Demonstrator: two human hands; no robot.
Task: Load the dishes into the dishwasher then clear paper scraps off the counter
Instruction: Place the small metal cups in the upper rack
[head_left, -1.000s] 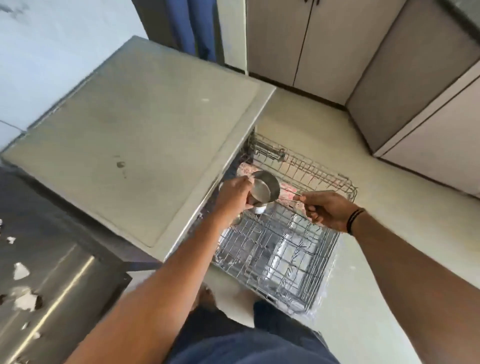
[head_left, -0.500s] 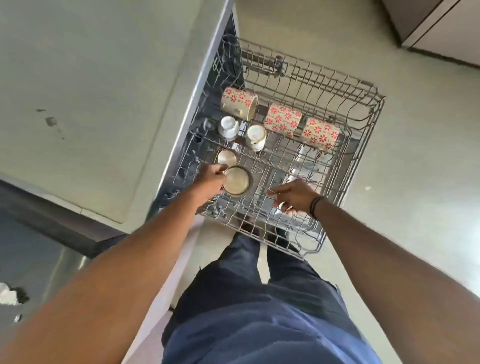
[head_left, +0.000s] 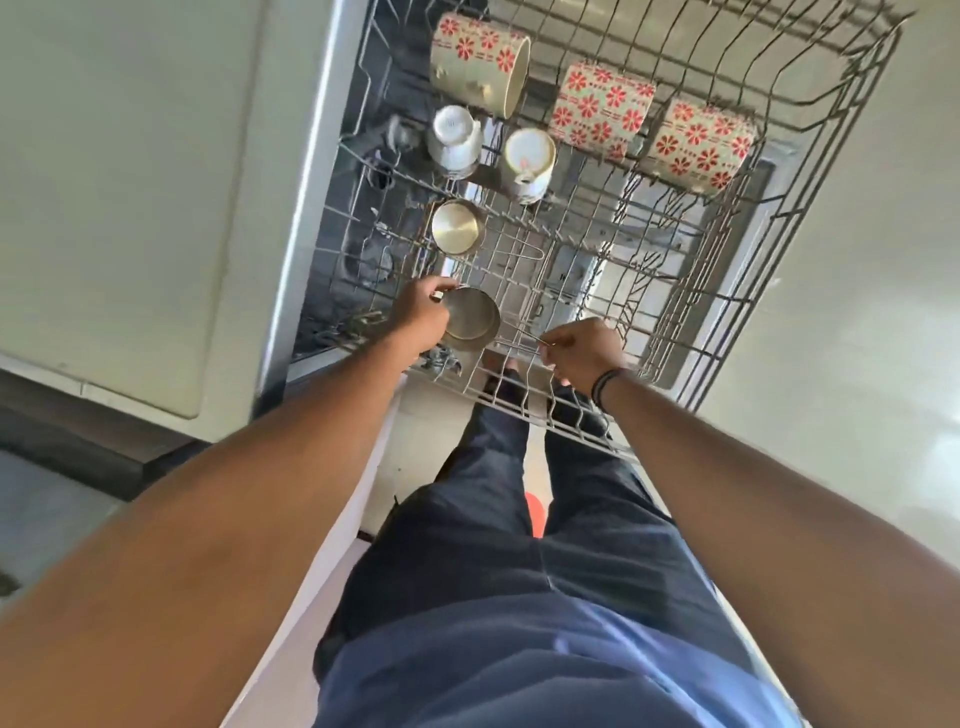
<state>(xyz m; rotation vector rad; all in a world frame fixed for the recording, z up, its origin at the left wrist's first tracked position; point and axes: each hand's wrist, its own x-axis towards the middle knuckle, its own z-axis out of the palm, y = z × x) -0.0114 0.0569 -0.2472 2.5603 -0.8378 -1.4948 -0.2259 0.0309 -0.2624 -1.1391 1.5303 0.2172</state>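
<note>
Steel cup in left hand

Steel cup comes down into the rack

A second ago the left hand held the small round steel cup above the pulled-out grey wire dishwasher rack; now it sits low among the tines, and the right hand has shifted to pinch a wire beside it.

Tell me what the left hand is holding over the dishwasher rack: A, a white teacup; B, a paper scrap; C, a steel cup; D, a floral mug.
C: the left hand grips a steel cup by its rim at the near end of the rack.
</note>
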